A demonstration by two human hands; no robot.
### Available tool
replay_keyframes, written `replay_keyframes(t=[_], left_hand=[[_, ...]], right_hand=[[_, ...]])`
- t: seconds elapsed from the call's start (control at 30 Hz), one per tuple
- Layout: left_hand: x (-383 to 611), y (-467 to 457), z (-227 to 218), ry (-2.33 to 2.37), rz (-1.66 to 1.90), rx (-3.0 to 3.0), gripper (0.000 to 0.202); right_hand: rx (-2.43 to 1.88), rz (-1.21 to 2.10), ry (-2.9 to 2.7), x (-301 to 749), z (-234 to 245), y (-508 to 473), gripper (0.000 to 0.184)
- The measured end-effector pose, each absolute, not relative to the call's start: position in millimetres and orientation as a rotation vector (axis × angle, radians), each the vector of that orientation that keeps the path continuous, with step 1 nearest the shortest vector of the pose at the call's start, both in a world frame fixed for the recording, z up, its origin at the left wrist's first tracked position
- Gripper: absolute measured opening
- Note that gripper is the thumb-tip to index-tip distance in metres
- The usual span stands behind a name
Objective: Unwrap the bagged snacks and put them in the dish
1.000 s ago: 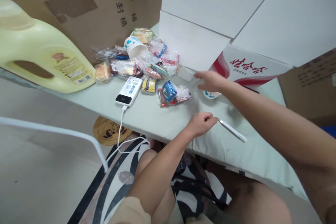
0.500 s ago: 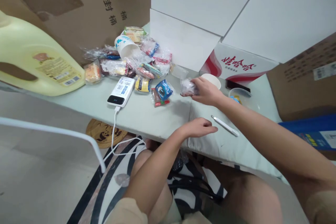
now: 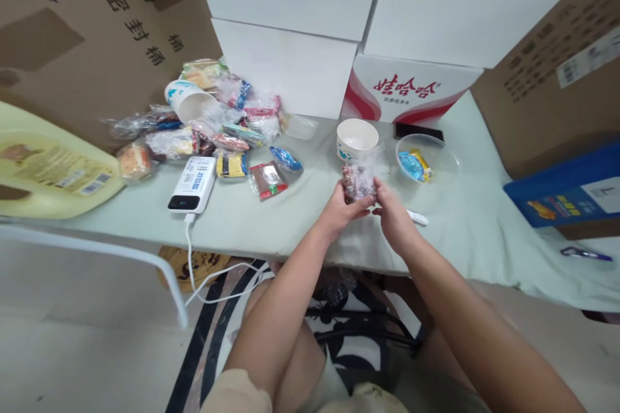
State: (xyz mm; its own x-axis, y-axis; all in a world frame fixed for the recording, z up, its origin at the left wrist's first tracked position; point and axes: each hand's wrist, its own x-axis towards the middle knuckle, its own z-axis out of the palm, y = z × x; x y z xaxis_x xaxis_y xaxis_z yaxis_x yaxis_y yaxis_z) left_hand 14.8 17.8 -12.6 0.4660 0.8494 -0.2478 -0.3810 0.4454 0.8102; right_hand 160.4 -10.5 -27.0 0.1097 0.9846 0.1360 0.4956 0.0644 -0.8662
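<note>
Between my two hands is a clear plastic-wrapped snack packet (image 3: 359,182), dark reddish at its left side. My left hand (image 3: 341,211) grips its left and lower edge, while my right hand (image 3: 391,211) closes on its right side. Just behind the packet stands a white paper bowl (image 3: 357,135) with a blue pattern. To the right, a clear plastic bowl (image 3: 438,164) holds a blue packet (image 3: 411,166) and a yellow packet (image 3: 423,168). A white pen-like tool (image 3: 418,218) lies partly hidden behind my right hand.
At the left lie a heap of wrapped snacks (image 3: 227,135), a tipped paper cup (image 3: 188,101), a cabled power bank (image 3: 194,184) and a yellow jug (image 3: 58,168). A phone (image 3: 418,132) rests before a white-and-red box (image 3: 411,87). Large cartons (image 3: 97,13) line the back.
My right hand has brought the wrapped packet toward me, and my left hand has risen to grip it too. The blue packet near the heap has shifted off the brown one. The view has turned rightward.
</note>
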Motion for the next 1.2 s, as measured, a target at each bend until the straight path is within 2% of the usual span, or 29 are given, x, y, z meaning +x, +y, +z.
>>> replay_keyframes(t=[0.07, 0.2, 0.3, 0.37, 0.53, 0.73, 0.87, 0.93, 1.07, 1.13, 1.2], left_hand=[[18, 20, -15, 0.759, 0.867, 0.766, 0.065], [19, 22, -14, 0.745, 0.736, 0.851, 0.061], [23, 21, -12, 0.793, 0.635, 0.898, 0.052], [27, 20, -12, 0.868, 0.622, 0.916, 0.045], [33, 20, -14, 0.913, 0.776, 0.754, 0.039], [22, 25, -13, 0.589, 0.841, 0.404, 0.038], [23, 28, -17, 0.669, 0.932, 0.388, 0.041], [25, 28, -19, 0.728, 0.955, 0.415, 0.047], [24, 27, -20, 0.76, 0.96, 0.453, 0.052], [23, 28, -19, 0.759, 0.986, 0.465, 0.05], [22, 30, -19, 0.744, 1.028, 0.48, 0.047]], right_hand=[[-1.56, 0.766, -1.375, 172, -24, -14, 0.052], [-1.493, 0.64, -1.354, 191, -8, -15, 0.062], [-1.446, 0.551, -1.428, 194, 3, -15, 0.028], [-1.463, 0.43, -1.467, 192, 5, -16, 0.016], [-1.45, 0.177, -1.823, 186, -6, -19, 0.027], [-1.597, -0.096, -2.068, 174, -24, -24, 0.042], [-1.623, -0.124, -2.228, 158, -31, -33, 0.054], [-1.56, -0.106, -2.285, 157, -32, -40, 0.054], [-1.481, -0.033, -2.165, 187, -33, -53, 0.039], [-1.617, -0.018, -2.037, 213, -38, -56, 0.033], [-1.809, -0.016, -1.972, 237, -45, -56, 0.035]])
